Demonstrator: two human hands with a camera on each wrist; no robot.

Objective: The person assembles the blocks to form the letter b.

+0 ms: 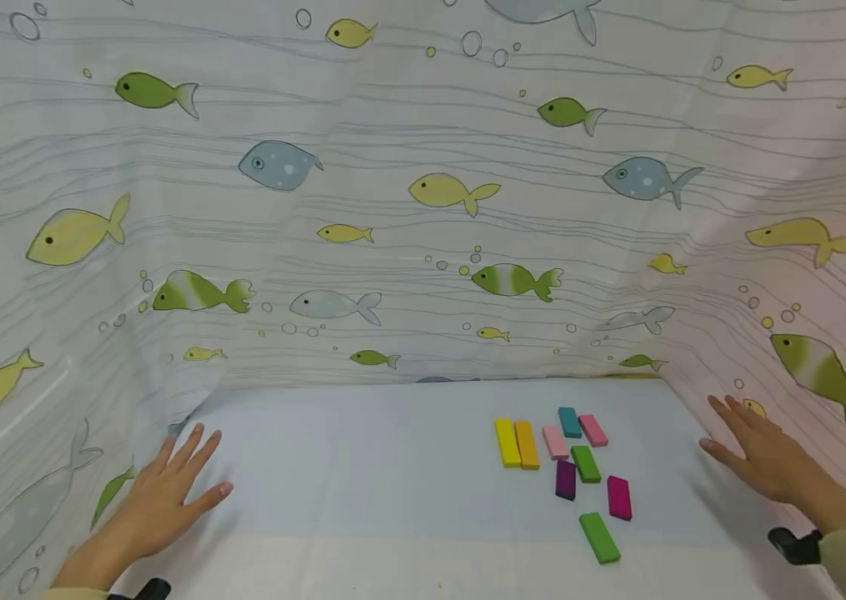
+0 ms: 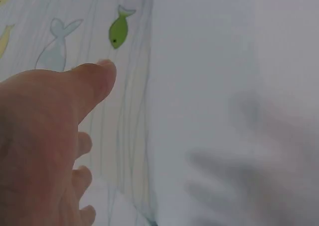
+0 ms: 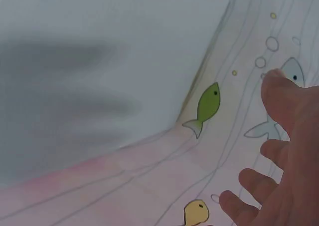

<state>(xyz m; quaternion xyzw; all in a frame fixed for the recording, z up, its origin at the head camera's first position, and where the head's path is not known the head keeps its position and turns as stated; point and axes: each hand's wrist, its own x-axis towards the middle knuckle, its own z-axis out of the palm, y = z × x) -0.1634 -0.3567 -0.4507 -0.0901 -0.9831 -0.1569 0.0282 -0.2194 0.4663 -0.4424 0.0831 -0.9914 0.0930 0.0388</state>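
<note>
So, the small blocks are all off to the left of the right hand [image 1: 763, 454], well apart from it, and way out to the right of the left hand [image 1: 156, 504]. Closest to the right hand is the magenta block [image 1: 619, 498], with the lower green block [image 1: 599, 538] nearer the person than either hand. Past those, going away from the right hand, you've got the pink block [image 1: 593, 430], upper green block [image 1: 585, 464], teal block [image 1: 569, 422], purple block [image 1: 566, 480] and light pink block [image 1: 554, 442], then the orange block [image 1: 527, 445] and yellow block [image 1: 508, 442] side by side, nearest the left hand. Both hands are unclenched, fingers spread, holding nothing. My guess is the blocks are light, stiff and not fragile, maybe a bit slick if they're painted; can't tell the material. I'd pinch one across its long sides near the middle, thumb against a finger or two. Orange and yellow sit so close I'd go for the ends there. They're all on a pale surface [image 1: 362, 467] between the hands, with a fish-print cloth [image 1: 392, 125] rising beyond both hands and along their outer sides.
</note>
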